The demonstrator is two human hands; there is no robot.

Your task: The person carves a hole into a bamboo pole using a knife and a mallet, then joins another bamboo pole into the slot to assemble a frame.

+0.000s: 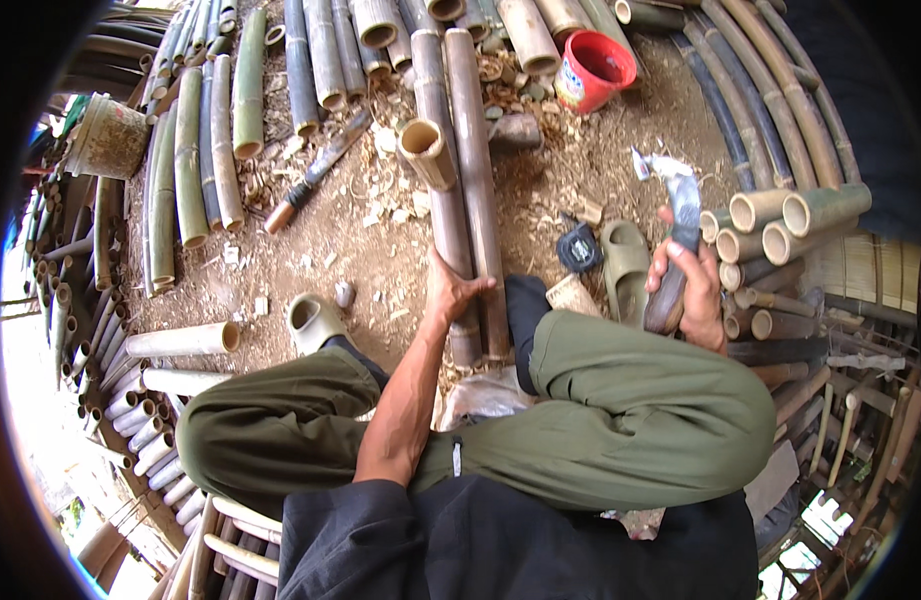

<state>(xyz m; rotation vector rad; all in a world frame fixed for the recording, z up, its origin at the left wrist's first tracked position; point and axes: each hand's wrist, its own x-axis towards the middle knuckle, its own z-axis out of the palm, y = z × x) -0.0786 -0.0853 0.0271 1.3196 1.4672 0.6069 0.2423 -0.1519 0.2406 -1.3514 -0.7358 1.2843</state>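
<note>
Two long brown bamboo poles, a left pole (433, 80) and a right pole (472, 130), lie side by side on the ground, pointing away from me. A short bamboo piece (427, 152) rests on the left pole, its hollow end toward me. My left hand (455, 290) spans the near part of the poles and grips them, its thumb reaching across to the right; some fingers are hidden. At the right, above my knee, my right hand (692, 280) is closed around the dark handle of a broad-bladed knife (684, 208). Its blade points away from me.
Another knife (320, 172) lies among shavings at the left. A red bucket (594, 72), a tape measure (578, 248) and a sandal (625, 265) are to the right. Cut bamboo (190, 150) surrounds the work area; more is stacked at the right (820, 212).
</note>
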